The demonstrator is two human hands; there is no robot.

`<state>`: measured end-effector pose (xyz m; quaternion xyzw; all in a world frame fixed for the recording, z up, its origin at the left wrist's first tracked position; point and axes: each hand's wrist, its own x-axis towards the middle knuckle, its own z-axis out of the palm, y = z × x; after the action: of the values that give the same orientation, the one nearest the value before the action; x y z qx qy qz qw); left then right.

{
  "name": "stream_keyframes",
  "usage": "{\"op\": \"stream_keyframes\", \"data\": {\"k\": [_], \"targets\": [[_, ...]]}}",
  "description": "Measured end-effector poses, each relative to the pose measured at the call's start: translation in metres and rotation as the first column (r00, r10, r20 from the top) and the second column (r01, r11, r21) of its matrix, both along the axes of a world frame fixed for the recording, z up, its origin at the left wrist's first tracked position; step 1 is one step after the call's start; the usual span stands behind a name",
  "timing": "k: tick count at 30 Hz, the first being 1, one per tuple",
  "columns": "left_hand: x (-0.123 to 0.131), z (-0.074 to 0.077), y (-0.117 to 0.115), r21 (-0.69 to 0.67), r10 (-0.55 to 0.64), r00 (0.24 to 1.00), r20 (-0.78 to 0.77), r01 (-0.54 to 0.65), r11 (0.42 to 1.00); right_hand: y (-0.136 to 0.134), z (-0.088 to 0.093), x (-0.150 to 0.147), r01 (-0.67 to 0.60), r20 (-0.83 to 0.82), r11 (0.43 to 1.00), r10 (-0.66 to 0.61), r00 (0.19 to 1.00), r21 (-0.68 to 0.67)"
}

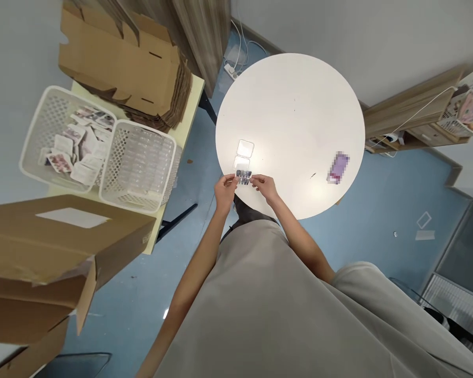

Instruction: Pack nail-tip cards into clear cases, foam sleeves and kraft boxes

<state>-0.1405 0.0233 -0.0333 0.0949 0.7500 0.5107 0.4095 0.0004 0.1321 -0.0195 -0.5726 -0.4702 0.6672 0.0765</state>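
Note:
Near the front edge of the round white table point(295, 115), both hands pinch a small sheet of dark press-on nails point(243, 175) between them. My left hand point(225, 191) grips its left edge with thumb and fingertips. On the opposite edge, the fingers of my right hand point(265, 187) are closed in the same way. The dark nails lie in rows; their finer pattern is too small to make out. Just beyond the sheet, an open clear plastic case point(245, 148) rests on the tabletop, its lower part partly covered by the nails.
A blurred purple object point(338, 167) lies at the table's right. To the left, a side table point(189, 113) bears flattened cardboard boxes point(118, 63), a white basket of packets point(35, 134) and another basket of clear cases point(136, 202). A large carton point(43, 236) stands nearer.

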Motion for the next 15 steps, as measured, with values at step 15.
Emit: {"op": "stream_keyframes", "data": {"k": [15], "targets": [[-0.066,-0.088,0.066,-0.305,-0.416,0.881,-0.225,0.342,0.889,0.029,-0.083,-0.04,0.034,0.269,0.996,-0.056,0.961,0.085]]}}
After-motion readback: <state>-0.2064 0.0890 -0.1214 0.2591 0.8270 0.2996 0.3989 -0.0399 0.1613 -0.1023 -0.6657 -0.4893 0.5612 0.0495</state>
